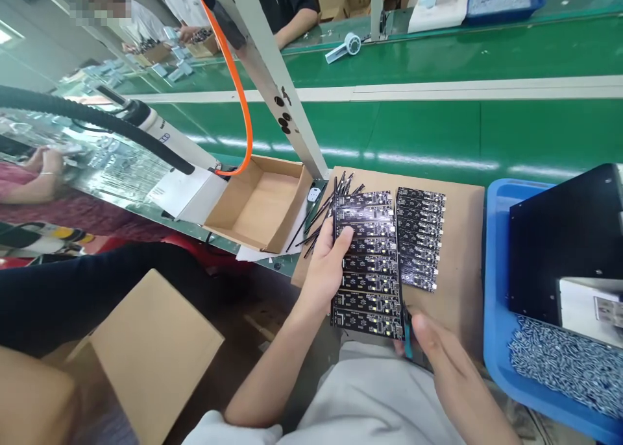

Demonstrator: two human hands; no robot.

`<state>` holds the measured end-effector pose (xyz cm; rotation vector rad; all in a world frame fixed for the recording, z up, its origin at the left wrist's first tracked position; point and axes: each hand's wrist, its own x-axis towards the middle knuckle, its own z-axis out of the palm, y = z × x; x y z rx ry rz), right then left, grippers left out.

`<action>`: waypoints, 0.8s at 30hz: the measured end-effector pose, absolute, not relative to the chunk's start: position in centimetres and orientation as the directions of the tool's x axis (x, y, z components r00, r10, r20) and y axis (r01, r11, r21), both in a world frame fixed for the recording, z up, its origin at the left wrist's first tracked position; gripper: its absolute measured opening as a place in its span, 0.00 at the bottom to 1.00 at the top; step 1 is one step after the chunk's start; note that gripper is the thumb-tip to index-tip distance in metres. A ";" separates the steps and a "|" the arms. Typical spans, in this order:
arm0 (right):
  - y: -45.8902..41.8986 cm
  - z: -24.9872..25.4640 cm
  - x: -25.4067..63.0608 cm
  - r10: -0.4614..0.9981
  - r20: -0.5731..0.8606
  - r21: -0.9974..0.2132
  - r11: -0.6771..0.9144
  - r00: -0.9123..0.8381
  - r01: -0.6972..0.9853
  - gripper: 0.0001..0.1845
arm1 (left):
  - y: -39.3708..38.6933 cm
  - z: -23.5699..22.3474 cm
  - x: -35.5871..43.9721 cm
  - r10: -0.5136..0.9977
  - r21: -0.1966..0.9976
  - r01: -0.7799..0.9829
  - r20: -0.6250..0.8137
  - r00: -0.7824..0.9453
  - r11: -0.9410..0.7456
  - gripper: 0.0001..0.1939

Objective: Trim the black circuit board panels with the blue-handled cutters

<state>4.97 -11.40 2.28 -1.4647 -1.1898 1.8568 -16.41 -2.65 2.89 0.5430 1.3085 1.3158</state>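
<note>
Above cardboard (462, 250), the left hand (331, 257) gripped a circuit panel (370, 263), the right hand (435, 344) a teal-handled tool (407, 341), apparently trimming, steadiness needed next

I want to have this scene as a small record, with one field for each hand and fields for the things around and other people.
Left hand: grips black circuit-board panel, thumb on top
Right hand: holds teal-handled tool at panel's lower right corner
On cardboard sheet: second panel, thin black strips
Right side: blue tray with small metal parts
Left side: open cardboard box
Other people: partly visible, across green surface and far left
</note>
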 end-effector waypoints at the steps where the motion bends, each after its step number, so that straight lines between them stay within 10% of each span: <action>1: -11.5 2.2 5.2 0.817 -0.509 -0.859 -0.464 -0.270 0.215 0.49 | -2.6 3.2 -16.6 0.903 0.909 -0.346 -0.332 -0.272 0.230 0.28; 7: -11.8 2.5 5.6 0.748 -0.563 -0.821 -0.552 -0.352 0.142 0.49 | -2.0 3.1 -16.8 0.895 0.929 -0.321 -0.292 -0.337 0.182 0.26; 12: -11.6 3.5 4.9 0.465 -0.466 -0.366 -0.876 -0.753 -0.315 0.46 | -1.6 3.1 -17.0 0.784 0.720 -0.592 -0.579 -0.226 0.362 0.19; 18: -10.0 1.6 1.4 0.674 -0.443 -0.615 -0.708 -0.591 -0.347 0.43 | -2.2 7.0 -21.0 0.788 0.809 -0.586 -0.389 -0.478 0.044 0.08; 24: -6.4 -1.6 -5.1 0.621 -0.452 -0.536 -0.763 -0.641 -0.361 0.52 | -4.2 8.1 -24.3 0.739 0.872 -0.446 -0.163 -0.654 -0.202 0.13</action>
